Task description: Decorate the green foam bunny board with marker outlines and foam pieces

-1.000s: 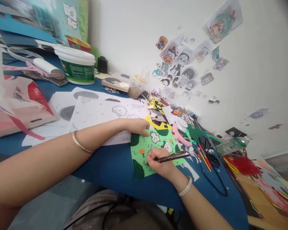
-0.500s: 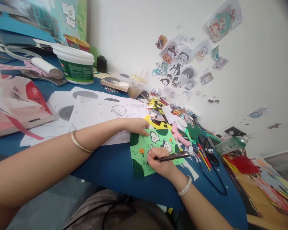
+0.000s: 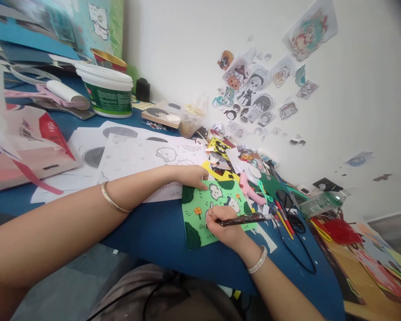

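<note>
The work in hand looks like inking small details on a green picture card (image 3: 200, 216), which lies on the blue table (image 3: 153, 236) at 5 o'clock from the white printed sheets (image 3: 137, 156). The right hand (image 3: 222, 225) pinches a dark patterned pen (image 3: 245, 218), tip on the card. The left hand (image 3: 189, 176), fingers together, presses the card's 11 o'clock corner. Fine strokes likely need that hold kept firm.

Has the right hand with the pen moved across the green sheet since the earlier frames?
No. The right hand and pen sit at the same spot on the green sheet, just right of its orange mushroom.
</note>
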The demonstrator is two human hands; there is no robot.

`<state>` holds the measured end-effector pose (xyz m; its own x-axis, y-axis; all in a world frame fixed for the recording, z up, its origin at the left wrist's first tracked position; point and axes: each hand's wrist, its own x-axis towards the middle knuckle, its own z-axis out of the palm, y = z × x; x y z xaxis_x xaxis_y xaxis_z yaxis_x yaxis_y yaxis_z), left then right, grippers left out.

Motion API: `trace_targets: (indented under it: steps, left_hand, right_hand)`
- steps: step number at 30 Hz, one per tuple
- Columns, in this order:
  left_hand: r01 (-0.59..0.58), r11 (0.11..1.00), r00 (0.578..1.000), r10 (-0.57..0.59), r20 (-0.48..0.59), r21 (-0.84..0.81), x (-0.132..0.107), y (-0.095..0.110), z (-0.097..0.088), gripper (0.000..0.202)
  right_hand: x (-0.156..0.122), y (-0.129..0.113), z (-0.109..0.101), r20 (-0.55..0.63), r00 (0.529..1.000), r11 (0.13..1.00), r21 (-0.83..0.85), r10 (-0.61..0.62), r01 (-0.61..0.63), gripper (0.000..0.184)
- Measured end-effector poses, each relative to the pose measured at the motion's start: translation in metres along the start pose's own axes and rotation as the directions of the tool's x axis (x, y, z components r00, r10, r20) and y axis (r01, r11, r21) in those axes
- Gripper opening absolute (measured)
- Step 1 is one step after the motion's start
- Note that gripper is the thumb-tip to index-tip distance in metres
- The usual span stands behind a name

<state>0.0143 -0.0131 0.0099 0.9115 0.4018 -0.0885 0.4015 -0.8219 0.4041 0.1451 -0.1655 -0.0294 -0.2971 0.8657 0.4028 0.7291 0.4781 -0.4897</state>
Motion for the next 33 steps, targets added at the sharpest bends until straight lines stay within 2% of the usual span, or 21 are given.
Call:
trace_targets:
  steps: [7,9,11,13,15,17,19,20,22,25,28,30,33]
  left_hand:
    - [0.006,1.000,1.000,-0.006,0.008,0.000,0.000,0.001,-0.001,0.044]
    - [-0.002,1.000,1.000,0.002,-0.003,-0.012,0.000,0.000,-0.001,0.044]
    - [-0.019,0.999,1.000,0.018,-0.022,-0.030,-0.001,-0.001,-0.001,0.043]
    - [-0.030,0.998,0.999,0.028,-0.030,-0.059,-0.003,-0.002,-0.003,0.041]
    - [-0.042,0.994,0.999,0.039,-0.038,-0.096,-0.006,-0.005,-0.006,0.041]
    - [-0.053,0.988,0.998,0.048,-0.038,-0.142,-0.011,-0.008,-0.011,0.040]
    - [-0.042,0.982,0.999,0.036,-0.034,-0.183,-0.015,-0.011,-0.016,0.040]
    - [-0.035,0.980,0.999,0.029,-0.035,-0.198,-0.018,-0.012,-0.019,0.040]
    - [-0.035,0.972,0.999,0.026,-0.042,-0.233,-0.021,-0.015,-0.023,0.040]
    - [-0.056,0.951,0.998,0.057,-0.007,-0.304,-0.024,-0.018,-0.027,0.042]
    - [-0.043,0.938,0.995,0.072,0.070,-0.344,-0.024,-0.022,-0.028,0.045]
    - [-0.041,0.945,0.994,0.073,0.086,-0.324,-0.023,-0.024,-0.028,0.043]
    - [-0.069,0.957,0.990,0.101,0.103,-0.282,-0.023,-0.027,-0.027,0.039]
  right_hand:
    - [0.000,-0.001,0.000,-0.002,0.998,0.996,0.074,0.057,-0.057,0.029]
    - [-0.001,-0.002,0.001,-0.062,0.989,0.978,0.171,0.133,-0.121,0.029]
    - [-0.002,0.000,0.001,-0.180,0.959,0.944,0.287,0.220,-0.163,0.029]
    - [-0.002,0.004,-0.002,-0.343,0.889,0.905,0.396,0.304,-0.156,0.030]
    - [-0.002,0.010,-0.008,-0.513,0.767,0.867,0.486,0.384,-0.109,0.032]
    - [-0.002,0.017,-0.019,-0.629,0.645,0.833,0.552,0.434,-0.022,0.035]
    - [-0.004,0.024,-0.031,-0.694,0.541,0.810,0.585,0.475,0.041,0.038]
    - [-0.007,0.027,-0.038,-0.707,0.504,0.800,0.598,0.495,0.053,0.039]
    - [-0.016,0.032,-0.048,-0.714,0.464,0.786,0.616,0.525,0.057,0.040]
    - [-0.031,0.039,-0.057,-0.691,0.463,0.770,0.637,0.555,0.029,0.040]
    - [-0.039,0.044,-0.055,-0.635,0.505,0.748,0.663,0.584,-0.030,0.040]
    - [-0.041,0.046,-0.052,-0.585,0.561,0.738,0.671,0.586,-0.070,0.037]
    - [-0.037,0.046,-0.047,-0.454,0.685,0.724,0.671,0.570,-0.159,0.031]
